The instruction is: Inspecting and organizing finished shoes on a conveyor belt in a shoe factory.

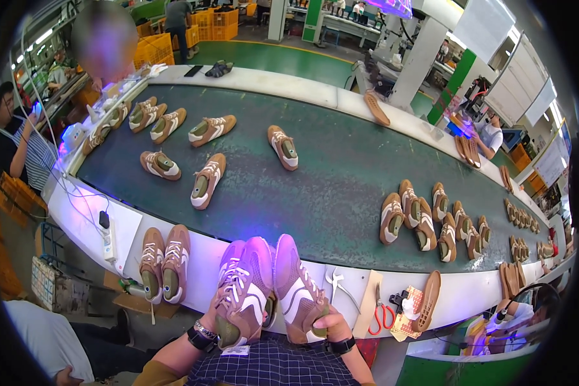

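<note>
My left hand [210, 318] is closed around the heel of a brown and white sneaker [249, 291], its white laces facing up. Close against that shoe's left side another sneaker toe [229, 255] shows, partly hidden. With my right hand [336, 325] I grip the heel of a matching sneaker [297, 287], my thumb near its opening. Both held shoes point away from me, side by side over the near white ledge, and purple light falls on their toes. Left of them a pair of sneakers [165, 264] rests on the ledge.
A green conveyor belt [321, 212] carries several sneakers. On the white ledge [206, 283] lie pliers [333, 278], red-handled scissors [381, 314], a brown sole [429, 300] and a power strip [109, 239]. A person [45, 344] is at lower left; others work around the belt.
</note>
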Tool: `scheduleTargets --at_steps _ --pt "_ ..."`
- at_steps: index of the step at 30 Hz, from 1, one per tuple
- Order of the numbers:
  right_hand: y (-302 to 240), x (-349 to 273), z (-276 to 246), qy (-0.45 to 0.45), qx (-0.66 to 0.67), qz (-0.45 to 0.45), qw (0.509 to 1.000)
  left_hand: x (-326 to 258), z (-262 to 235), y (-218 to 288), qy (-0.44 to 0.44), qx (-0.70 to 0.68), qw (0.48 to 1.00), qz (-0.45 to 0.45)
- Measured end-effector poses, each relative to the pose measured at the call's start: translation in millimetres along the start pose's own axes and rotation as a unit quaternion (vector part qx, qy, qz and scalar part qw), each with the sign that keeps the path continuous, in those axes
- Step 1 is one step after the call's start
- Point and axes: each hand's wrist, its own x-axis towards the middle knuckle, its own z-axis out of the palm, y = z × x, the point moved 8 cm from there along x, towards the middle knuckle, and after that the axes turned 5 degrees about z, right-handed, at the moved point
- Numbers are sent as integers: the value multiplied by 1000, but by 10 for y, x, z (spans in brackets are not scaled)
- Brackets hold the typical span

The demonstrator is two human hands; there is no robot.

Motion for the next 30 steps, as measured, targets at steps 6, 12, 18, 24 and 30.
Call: scheduleTargets --at_steps 6,12,18,24,30 --pt "-276 -13 211 -29 -34 -30 999 -17 -270 -1 -11 15 1000 16" --pt "-398 -23 175 -45 -73 -94 992 -153 344 309 -28 -16 999 38" --pt "-562 -111 268 -11 -109 -190 976 -29 474 308 -25 -16 998 50" --pt "-528 106 223 27 -60 -229 971 167 907 323 -120 -36 988 84" --pt "-171 149 -11 -18 132 -108 985 144 880 283 -136 -26 988 65"
